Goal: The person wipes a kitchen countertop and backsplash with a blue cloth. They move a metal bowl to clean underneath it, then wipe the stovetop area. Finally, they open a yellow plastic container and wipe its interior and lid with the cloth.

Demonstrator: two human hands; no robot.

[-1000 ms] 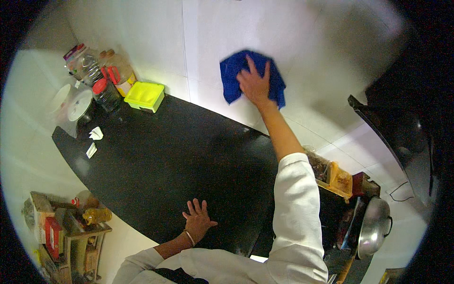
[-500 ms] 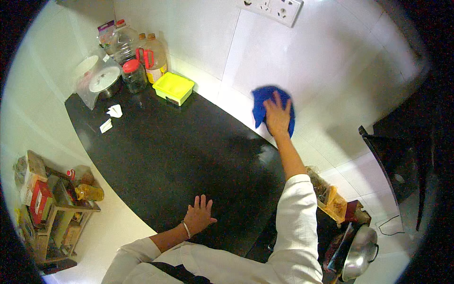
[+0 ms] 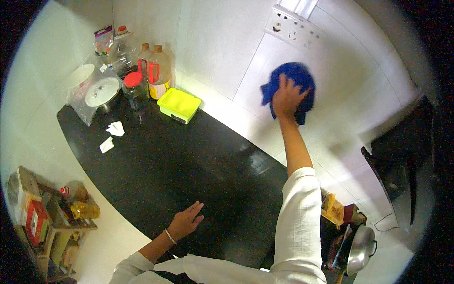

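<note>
Rack (image 3: 78,226): is standing at far left, beside the counter (image 3: 203,161), holding a red box (image 3: 35,221) and a yellow bottle (image 3: 85,210).
Bowl (image 3: 103,91): is sitting at the counter's far left corner, clear plastic around it.
Papers (image 3: 115,128): two white pieces — lying near the bowl.
Jar (image 3: 135,94): is standing between bowl and green box (image 3: 178,105).
Left hand (image 3: 186,222): is lying over the near counter, fingers close together, thumb apart — whether it is touching, I cannot tell.
Right hand (image 3: 288,97): is covering the cloth, fingers spread.
Cloth (image 3: 294,72): is lying blue against the wall (image 3: 213,47), below the socket (image 3: 293,31).
Lid (image 3: 360,251): is sitting at lower right.
</note>
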